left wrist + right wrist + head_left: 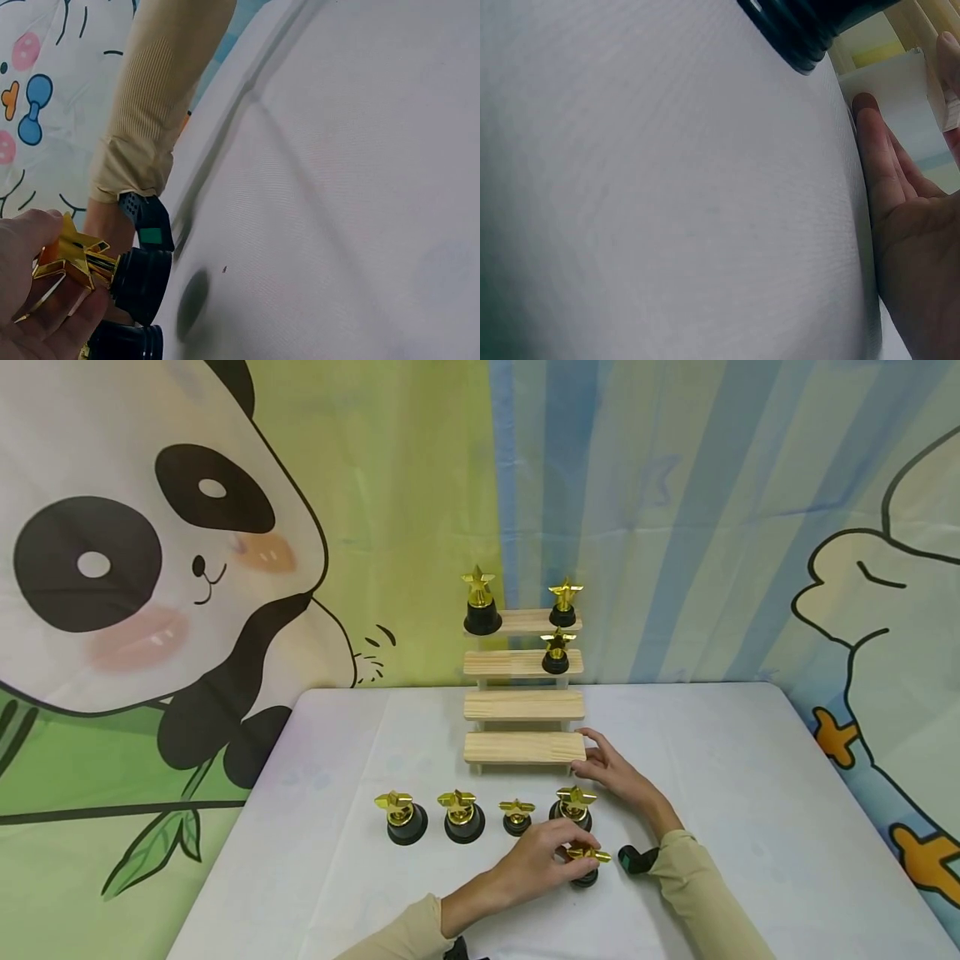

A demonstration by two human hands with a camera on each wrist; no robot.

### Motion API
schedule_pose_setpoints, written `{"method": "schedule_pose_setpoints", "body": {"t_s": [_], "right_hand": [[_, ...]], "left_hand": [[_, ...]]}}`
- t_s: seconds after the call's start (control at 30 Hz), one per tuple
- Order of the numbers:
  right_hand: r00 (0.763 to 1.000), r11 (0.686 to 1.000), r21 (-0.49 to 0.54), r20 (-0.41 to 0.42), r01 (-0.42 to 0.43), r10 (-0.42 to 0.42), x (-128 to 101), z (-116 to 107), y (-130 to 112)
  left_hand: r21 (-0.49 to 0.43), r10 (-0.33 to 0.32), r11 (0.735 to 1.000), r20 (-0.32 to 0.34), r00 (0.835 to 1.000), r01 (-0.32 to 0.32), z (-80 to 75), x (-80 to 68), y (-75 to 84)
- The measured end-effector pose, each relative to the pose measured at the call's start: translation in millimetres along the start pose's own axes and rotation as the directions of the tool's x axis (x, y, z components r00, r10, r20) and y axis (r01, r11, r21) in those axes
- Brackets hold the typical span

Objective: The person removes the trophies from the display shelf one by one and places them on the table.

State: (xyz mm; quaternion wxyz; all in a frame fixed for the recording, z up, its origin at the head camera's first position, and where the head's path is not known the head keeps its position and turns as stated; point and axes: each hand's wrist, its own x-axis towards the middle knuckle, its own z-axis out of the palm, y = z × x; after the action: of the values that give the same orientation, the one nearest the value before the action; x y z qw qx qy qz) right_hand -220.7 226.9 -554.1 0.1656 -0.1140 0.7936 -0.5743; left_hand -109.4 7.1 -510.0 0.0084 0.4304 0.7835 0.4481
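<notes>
My left hand [542,858] grips a small gold star trophy [587,862] on a black base, just above the white table [750,793]; in the left wrist view the fingers [45,300] curl round the star [75,251]. My right hand [609,766] lies open beside the lowest wooden step [523,747], fingertips touching its right end; in the right wrist view the fingers [881,165] stay straight against the step [900,97]. Several more star trophies [459,814] stand in a row in front of the stair.
The wooden stair rack [522,703] has several steps; three trophies [480,602] stand on its upper steps. A panda cloth [150,568] hangs behind. A black wrist strap [636,860] sits on my right forearm.
</notes>
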Motion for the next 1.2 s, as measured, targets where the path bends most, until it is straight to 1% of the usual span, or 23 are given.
{"method": "schedule_pose_setpoints", "body": {"t_s": [0.2,0.43,0.67,0.73,0.87,1.1,1.2], "right_hand": [[1.000,1.000,-0.001,0.001,-0.006,0.006,-1.6,0.7,-1.1],[1.000,1.000,0.002,0.003,-0.006,0.006,-1.7,0.4,-1.3],[1.000,1.000,0.006,0.003,-0.007,0.007,-1.6,0.2,-0.3],[1.000,1.000,0.009,0.005,-0.003,0.003,-1.3,0.3,-0.3],[1.000,1.000,0.007,0.008,-0.007,0.007,-0.9,0.3,-0.5],[1.000,1.000,-0.006,0.000,-0.019,0.019,-0.6,-0.2,-2.0],[1.000,1.000,-0.007,0.000,-0.013,0.013,0.2,-1.4,-1.4]], "left_hand": [[-0.004,0.003,1.000,0.007,1.000,-0.003,3.7,-2.1,-1.7],[0.014,0.005,1.000,0.001,1.000,-0.005,7.1,-3.9,-4.4],[-0.002,-0.009,1.000,0.006,1.000,0.009,11.1,-6.5,-7.1],[0.014,-0.003,1.000,0.003,1.000,0.003,12.5,-6.9,-7.7],[0.010,-0.017,1.000,0.002,1.000,0.017,13.8,-6.8,-8.1],[0.048,0.010,0.999,-0.018,1.000,-0.009,14.6,-7.1,-10.6],[0.043,0.003,0.999,-0.017,1.000,-0.002,15.5,-8.0,-12.6]]}}
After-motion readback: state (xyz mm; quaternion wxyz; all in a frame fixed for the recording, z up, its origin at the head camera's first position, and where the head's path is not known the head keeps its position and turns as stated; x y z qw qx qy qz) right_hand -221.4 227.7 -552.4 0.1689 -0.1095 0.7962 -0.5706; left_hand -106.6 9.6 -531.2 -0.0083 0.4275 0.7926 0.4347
